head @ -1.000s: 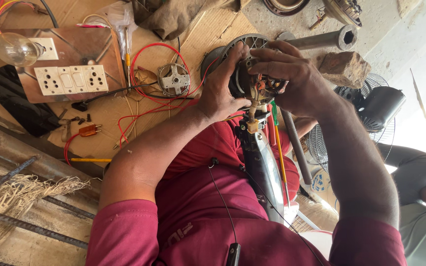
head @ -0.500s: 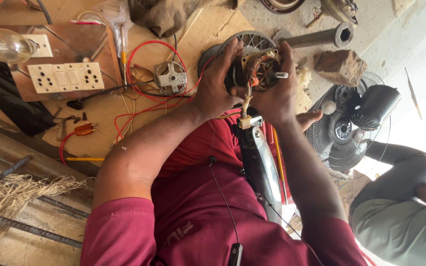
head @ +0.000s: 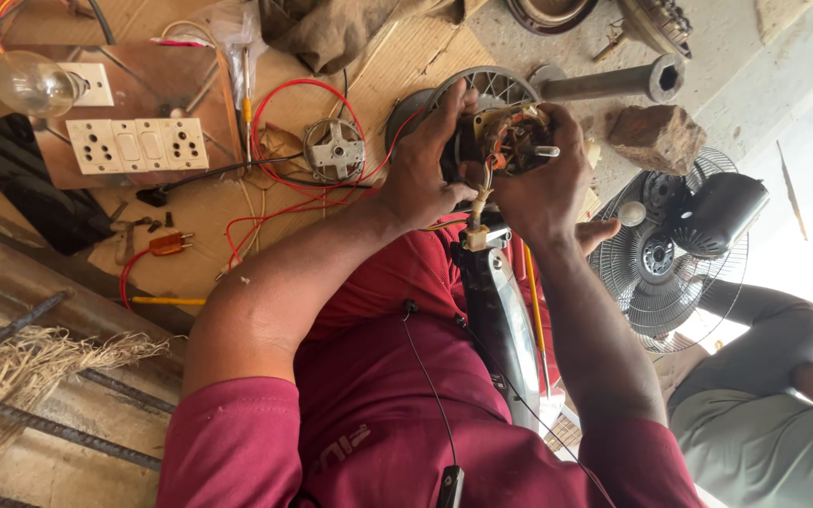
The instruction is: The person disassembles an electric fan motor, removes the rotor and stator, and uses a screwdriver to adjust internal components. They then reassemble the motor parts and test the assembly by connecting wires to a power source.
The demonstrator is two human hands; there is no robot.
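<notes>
While hands grip motor (copper-wound).

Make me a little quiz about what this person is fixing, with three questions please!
1. True or false: both hands grip the fan motor.
2. What lies nearer the light bulb: A) the white socket board, B) the metal pipe, C) the fan guard?
3. What colour is the looping wire on the bench?

Key:
1. True: the left hand and right hand hold the fan motor between them.
2. A: the white socket board sits just beside the light bulb; the metal pipe and fan guard lie far across.
3. Red: the red wire.
</notes>
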